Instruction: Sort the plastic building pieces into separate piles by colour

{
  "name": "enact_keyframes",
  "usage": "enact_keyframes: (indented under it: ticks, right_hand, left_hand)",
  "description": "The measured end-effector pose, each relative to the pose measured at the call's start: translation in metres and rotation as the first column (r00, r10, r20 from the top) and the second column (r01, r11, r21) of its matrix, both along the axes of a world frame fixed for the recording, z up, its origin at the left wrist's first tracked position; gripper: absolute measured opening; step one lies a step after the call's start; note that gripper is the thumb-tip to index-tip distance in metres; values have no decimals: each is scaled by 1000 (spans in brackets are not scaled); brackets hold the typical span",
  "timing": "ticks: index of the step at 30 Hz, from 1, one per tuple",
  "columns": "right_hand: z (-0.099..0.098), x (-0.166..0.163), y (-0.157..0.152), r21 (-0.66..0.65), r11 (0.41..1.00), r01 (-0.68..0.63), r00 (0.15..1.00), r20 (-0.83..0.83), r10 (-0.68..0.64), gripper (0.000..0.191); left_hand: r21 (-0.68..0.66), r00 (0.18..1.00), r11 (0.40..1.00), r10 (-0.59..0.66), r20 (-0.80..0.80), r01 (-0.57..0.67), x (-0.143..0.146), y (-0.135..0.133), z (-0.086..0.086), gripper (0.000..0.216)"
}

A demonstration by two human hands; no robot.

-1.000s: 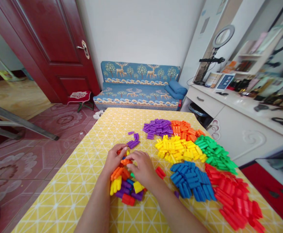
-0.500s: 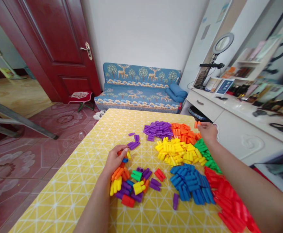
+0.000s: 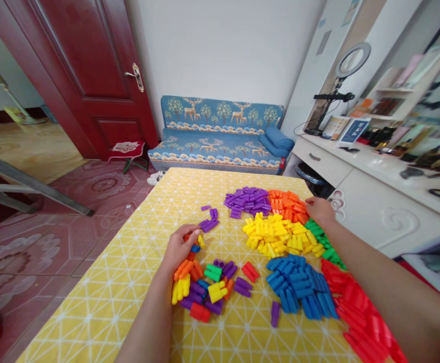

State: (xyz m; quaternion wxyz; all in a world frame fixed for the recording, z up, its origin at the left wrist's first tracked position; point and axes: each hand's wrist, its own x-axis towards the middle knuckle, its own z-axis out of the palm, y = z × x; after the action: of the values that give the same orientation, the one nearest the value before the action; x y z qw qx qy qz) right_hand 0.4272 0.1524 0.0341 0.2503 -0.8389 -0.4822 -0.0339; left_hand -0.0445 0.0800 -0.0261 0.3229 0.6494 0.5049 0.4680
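My left hand [image 3: 180,247] rests on the near left of the table, its fingers curled round a few plastic building blocks; a yellow block [image 3: 201,241] and a blue one [image 3: 195,248] show by the thumb. Beside it lies a mixed heap with a green block [image 3: 213,273], yellow, purple, orange and red ones. My right hand [image 3: 320,209] is low at the right edge of the orange pile [image 3: 286,204]. Its fingers are pinched together, and their tips hide whatever is between them. Below that wrist lie green blocks [image 3: 316,232].
Sorted piles of purple [image 3: 248,200], yellow [image 3: 270,233], blue [image 3: 299,285] and red blocks [image 3: 359,307] spread over the right of the yellow tablecloth [image 3: 129,282]. Loose purple blocks [image 3: 209,223] lie left of centre. A white dresser [image 3: 367,201] stands close by on the right.
My right hand has come down a little toward the edge of the orange pile. The orange block that showed at its fingertips is out of sight. My left hand stays put.
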Motion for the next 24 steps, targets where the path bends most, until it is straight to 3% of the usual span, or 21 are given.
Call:
enact_keyframes:
  ticks: [2,4,6,8,11,13,15,17,20,24]
  right_hand:
    - [5,-16,-7,80,997,2,1000,-8,-2,33]
    - [13,-47,-19,254,964,-79,993,-60,97,36]
    - [21,-94,-43,450,856,-255,934,-114,338,32]
    - [25,-150,-80,488,731,-477,793,-118,597,27]
    - [15,-229,-151,326,556,-765,540,-146,829,36]
    - [-2,-268,-191,144,500,-854,474,-179,862,70]
    - [-21,-292,-212,44,448,-893,434,-180,883,96]
    - [-38,-305,-212,4,457,-890,450,-163,878,103]
    - [-52,-313,-185,18,565,-825,558,-129,820,94]
    - [-51,-315,-147,59,690,-721,679,-139,721,77]
  left_hand:
    - [-3,1000,1000,1,-5,-1,0,0,1,31]
    - [1,1000,1000,3,-9,-3,0,-1,2,31]
    - [2,1000,1000,2,-8,-2,1,-2,3,31]
    - [-3,1000,1000,0,2,0,1,-2,5,31]
    - [-11,1000,1000,2,31,-2,1,-3,5,32]
    - [-28,998,1000,13,59,-12,1,-3,5,35]
    - [-67,993,997,34,109,-26,1,-3,4,39]
    - [-116,982,993,54,179,-33,-1,-3,5,43]
    - [-170,954,985,66,291,-16,-5,-3,6,49]
    - [-202,888,978,136,439,-50,-11,-2,5,54]
